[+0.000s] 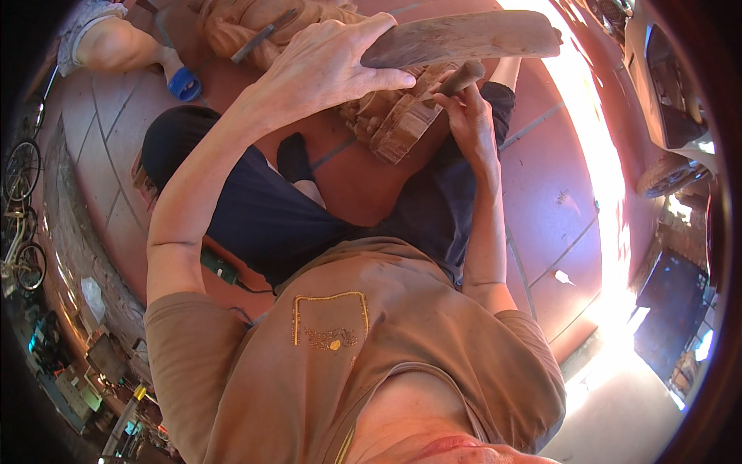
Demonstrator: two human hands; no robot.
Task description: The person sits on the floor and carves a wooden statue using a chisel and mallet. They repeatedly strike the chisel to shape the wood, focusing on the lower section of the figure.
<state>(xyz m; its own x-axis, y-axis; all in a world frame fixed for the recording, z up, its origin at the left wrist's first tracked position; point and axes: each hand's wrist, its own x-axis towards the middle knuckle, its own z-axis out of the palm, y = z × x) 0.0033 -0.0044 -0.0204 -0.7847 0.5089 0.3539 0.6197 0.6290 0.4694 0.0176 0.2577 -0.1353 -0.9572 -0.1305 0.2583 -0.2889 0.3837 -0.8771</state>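
My left hand (pixel 328 66) is closed around one end of a flat wooden bat (pixel 471 37), which is held raised and reaches to the right. Below the bat's far half, my right hand (pixel 471 120) has its fingers closed on a round wooden handle (pixel 464 77). Whatever lies at the handle's other end is hidden. Between my legs and close to that hand stands a carved wooden piece (pixel 398 127) with cut, layered relief; the bat and hands cover part of it.
A larger wood carving (pixel 239 27) lies beyond, with a narrow bar-shaped tool (pixel 264 35) across it. At far left is another person's leg with a blue sandal (pixel 184 83). A green power tool (pixel 220 267) rests beside my left thigh. Bicycles (pixel 25 170) stand along the left.
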